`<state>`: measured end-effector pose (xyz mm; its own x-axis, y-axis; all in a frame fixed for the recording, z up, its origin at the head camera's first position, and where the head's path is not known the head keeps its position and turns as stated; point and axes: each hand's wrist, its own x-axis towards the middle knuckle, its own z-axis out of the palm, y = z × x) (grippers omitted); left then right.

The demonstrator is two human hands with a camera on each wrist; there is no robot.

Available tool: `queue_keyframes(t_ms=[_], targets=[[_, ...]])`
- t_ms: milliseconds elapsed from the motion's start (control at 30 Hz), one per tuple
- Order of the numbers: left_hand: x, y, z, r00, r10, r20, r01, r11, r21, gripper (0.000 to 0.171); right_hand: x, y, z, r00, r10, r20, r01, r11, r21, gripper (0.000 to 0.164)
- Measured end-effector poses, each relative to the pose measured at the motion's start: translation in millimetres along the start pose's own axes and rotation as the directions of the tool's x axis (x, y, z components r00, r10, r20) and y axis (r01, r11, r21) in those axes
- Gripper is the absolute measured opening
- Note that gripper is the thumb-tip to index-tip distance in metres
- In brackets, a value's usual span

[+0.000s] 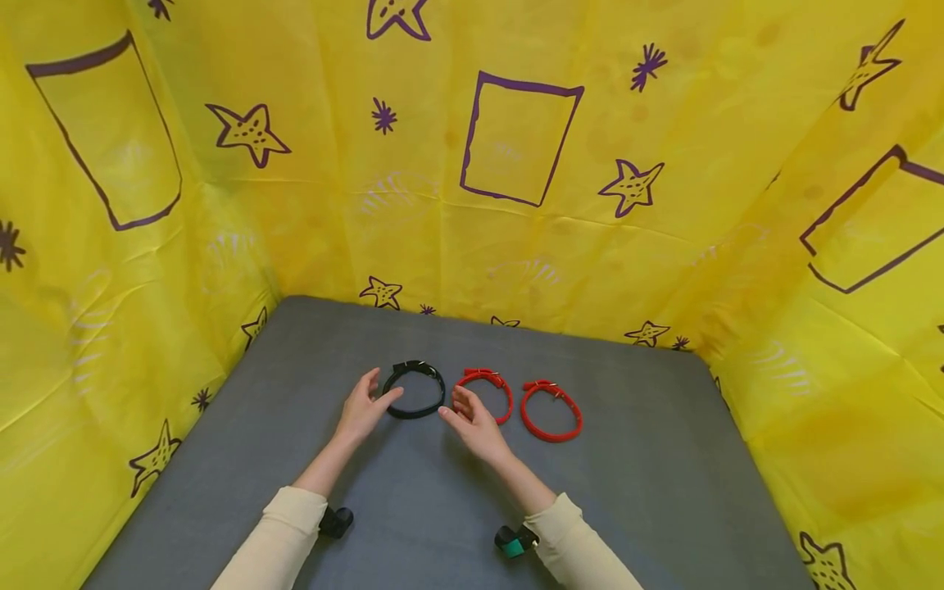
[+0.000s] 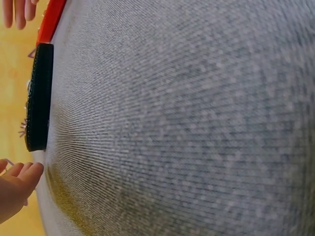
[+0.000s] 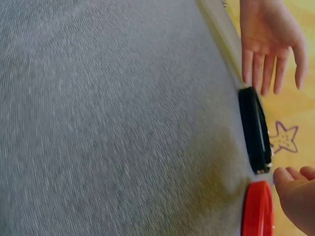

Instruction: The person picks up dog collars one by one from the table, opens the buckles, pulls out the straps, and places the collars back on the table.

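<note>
A black buckled collar [image 1: 413,414] lies in a ring on the grey surface. My left hand [image 1: 363,410] hovers at its left side, fingers relaxed and thumb reaching toward the band. At its right side is my right hand [image 1: 478,428], fingers loosely bent, partly covering a red collar [image 1: 509,399] in the head view. A second red collar [image 1: 553,437] with a metal buckle lies further right. Neither hand holds anything. In the right wrist view the black collar [image 3: 253,130] stands between the left fingers and the right fingertips, beside one red collar [image 3: 257,209].
The grey tabletop [image 1: 420,500] is enclosed at the back and both sides by yellow cloth [image 1: 332,213] with purple stars and outlined shapes. Dark wrist devices [image 1: 514,542] sit at the cuffs of cream sleeves [image 1: 269,545].
</note>
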<state>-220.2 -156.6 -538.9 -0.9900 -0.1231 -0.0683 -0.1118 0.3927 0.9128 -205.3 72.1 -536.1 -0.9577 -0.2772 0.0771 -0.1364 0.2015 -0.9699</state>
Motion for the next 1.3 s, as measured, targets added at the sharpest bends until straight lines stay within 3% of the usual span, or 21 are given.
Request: queue_keyframes(t_ms=[233,633,1000,1300], targets=[[2.3,-2.6,4.3,1.0,-0.003,0.003,0.003,1.0,0.001,0.075,2,0,13,0.992,0.116,0.047,-0.118,0.992,0.049,0.076],[5.4,-5.5,11.3,1.0,0.016,-0.015,-0.016,1.0,0.024,0.064,8,6,21,0.975,0.211,0.066,-0.215,0.975,0.051,0.085],[4.4,-5.5,15.3,0.999,0.006,-0.036,-0.005,1.0,0.018,0.057,12,11,21,0.969,0.24,0.056,-0.243,0.969,0.04,0.08],[2.3,-6.1,13.6,0.994,0.052,-0.092,-0.052,0.999,0.01,0.047,8,10,15,0.978,0.201,0.054,-0.206,0.972,0.115,0.073]])
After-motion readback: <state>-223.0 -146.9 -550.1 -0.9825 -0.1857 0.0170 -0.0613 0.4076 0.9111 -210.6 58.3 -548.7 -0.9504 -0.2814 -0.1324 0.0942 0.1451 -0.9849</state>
